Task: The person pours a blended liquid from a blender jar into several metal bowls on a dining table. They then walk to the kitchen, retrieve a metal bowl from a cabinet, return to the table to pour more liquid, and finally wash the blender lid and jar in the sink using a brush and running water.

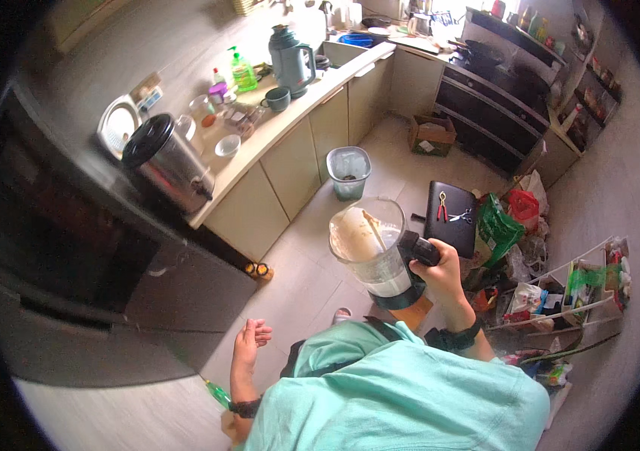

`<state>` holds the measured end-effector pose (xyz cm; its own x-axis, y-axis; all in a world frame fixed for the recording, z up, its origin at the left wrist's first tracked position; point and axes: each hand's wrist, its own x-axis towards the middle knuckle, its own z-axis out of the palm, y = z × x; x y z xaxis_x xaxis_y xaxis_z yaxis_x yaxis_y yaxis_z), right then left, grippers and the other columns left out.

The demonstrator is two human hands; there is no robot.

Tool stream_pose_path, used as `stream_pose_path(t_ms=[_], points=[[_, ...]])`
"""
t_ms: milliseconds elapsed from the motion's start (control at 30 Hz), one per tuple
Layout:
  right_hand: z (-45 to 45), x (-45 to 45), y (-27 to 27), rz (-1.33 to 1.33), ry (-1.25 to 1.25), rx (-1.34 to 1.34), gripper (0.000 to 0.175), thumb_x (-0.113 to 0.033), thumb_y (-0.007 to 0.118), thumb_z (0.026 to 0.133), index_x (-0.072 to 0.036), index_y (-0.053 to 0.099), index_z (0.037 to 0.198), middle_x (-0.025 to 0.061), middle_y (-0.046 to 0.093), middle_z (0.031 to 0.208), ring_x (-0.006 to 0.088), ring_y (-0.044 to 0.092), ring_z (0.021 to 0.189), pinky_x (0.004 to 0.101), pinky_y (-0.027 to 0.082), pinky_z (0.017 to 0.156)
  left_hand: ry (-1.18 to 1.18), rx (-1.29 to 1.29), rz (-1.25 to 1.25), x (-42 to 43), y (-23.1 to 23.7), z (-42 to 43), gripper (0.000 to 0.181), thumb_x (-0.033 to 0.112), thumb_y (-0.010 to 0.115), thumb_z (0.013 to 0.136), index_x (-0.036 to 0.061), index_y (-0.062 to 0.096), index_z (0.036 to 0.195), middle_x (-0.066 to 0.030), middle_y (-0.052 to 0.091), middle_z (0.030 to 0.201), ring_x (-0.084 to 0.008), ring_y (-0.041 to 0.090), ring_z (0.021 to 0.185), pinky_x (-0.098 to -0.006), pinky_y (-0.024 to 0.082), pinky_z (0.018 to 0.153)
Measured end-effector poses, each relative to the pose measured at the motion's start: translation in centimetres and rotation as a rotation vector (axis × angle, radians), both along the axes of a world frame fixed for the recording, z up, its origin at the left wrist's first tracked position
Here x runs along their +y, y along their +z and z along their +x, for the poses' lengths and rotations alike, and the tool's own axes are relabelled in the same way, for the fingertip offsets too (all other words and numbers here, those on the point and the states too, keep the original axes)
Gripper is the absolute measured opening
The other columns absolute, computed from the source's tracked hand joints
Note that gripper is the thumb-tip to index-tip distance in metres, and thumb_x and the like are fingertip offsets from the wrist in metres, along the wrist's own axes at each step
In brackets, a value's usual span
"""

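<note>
My right hand [441,272] grips the black handle of a clear blender jug [373,253], held tilted in front of my body. Pale liquid lies in the bottom of the jug, and beige residue or foam coats its inner wall. My left hand [250,338] hangs at the left with nothing in it, its fingers loosely bent. Beyond the jug, a grey waste bin [348,172] stands on the floor beside the cabinets, with a little dark matter inside. To the jug's right is a black stool or case [450,234] bearing red-handled pliers [442,206] and scissors [460,216].
The counter at the left holds a steel urn [170,163], a white bowl [227,145], a mug [278,99] and a vacuum jug [289,62]. Bags [497,228] and a wire rack [557,293] crowd the right floor. A cardboard box [431,135] stands near the black stove cabinet.
</note>
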<state>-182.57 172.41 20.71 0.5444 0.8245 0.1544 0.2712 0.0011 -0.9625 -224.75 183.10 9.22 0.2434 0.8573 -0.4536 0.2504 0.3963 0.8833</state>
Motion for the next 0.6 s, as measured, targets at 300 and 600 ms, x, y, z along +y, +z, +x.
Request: stream_pose_path(t_ms=[300, 600], points=[[11.7, 15.4, 3.1, 0.093, -0.090, 0.158, 0.013, 0.003, 0.071, 0.073, -0.001, 0.063, 0.082, -0.0061, 0.058, 0.076, 0.0037, 0.050, 0.069, 0.0211, 0.042, 0.063, -0.023, -0.038, -0.038, 20.7, -0.3, 12.7, 0.055, 0.051, 0.040, 0.104, 0.0015, 0.060, 0.116, -0.0070, 0.069, 0.091, -0.0105, 0.062, 0.075, -0.0249, 0.049, 0.070], [26.9, 30.6, 4.9, 0.130, -0.277, 0.093, 0.016, 0.002, 0.074, 0.073, -0.001, 0.066, 0.086, -0.0051, 0.063, 0.080, 0.0041, 0.055, 0.072, 0.0200, 0.044, 0.066, -0.278, -0.081, 0.013, 44.6, -4.3, 35.9, 0.052, 0.054, 0.047, 0.101, 0.0046, 0.061, 0.111, -0.0033, 0.066, 0.085, -0.0104, 0.059, 0.070, -0.0251, 0.046, 0.064]])
